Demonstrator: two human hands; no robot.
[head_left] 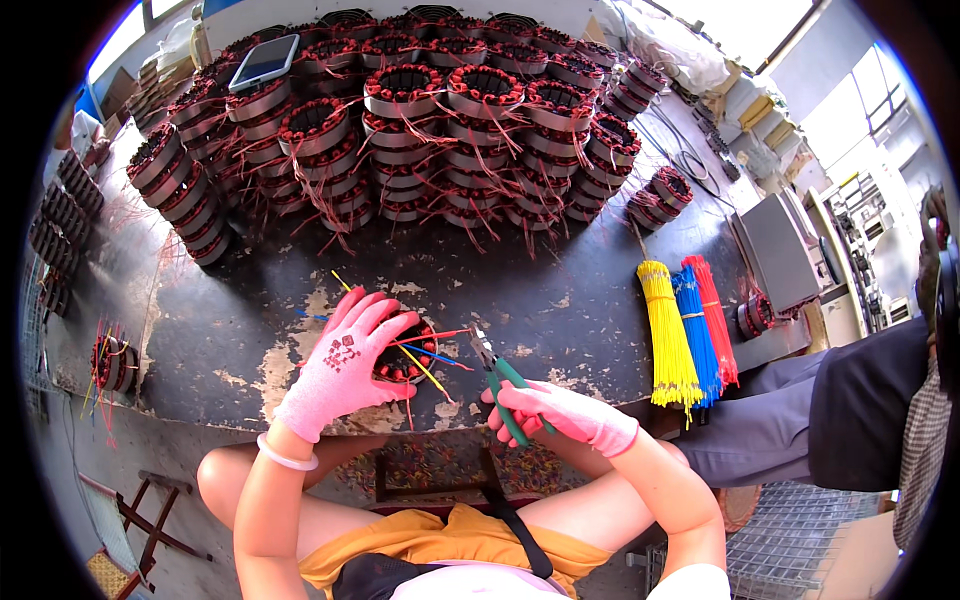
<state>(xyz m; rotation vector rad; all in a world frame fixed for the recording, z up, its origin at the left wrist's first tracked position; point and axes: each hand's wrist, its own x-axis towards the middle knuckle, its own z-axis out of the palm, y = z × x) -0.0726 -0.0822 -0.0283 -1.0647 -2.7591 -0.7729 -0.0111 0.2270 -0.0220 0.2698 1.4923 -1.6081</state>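
Note:
My left hand [345, 365], in a pink glove, spreads over a motor stator [400, 368] near the table's front edge and grips it, hiding much of it. Red, blue and yellow wires [426, 371] stick out of the stator to the right, and a yellow end shows beyond my fingers. My right hand [565, 412], gloved alike, is closed round green-handled cutting pliers [508, 378]. The pliers' jaws are at the tip of a red wire; whether they touch it I cannot tell.
Stacks of stators [400, 130] with loose red leads fill the table's back. A phone [264, 62] lies on one stack. Yellow [668, 340], blue [698, 335] and red [712, 320] wire bundles lie at the right edge. A wired stator [115, 365] sits left; another person [800, 420] is at the right.

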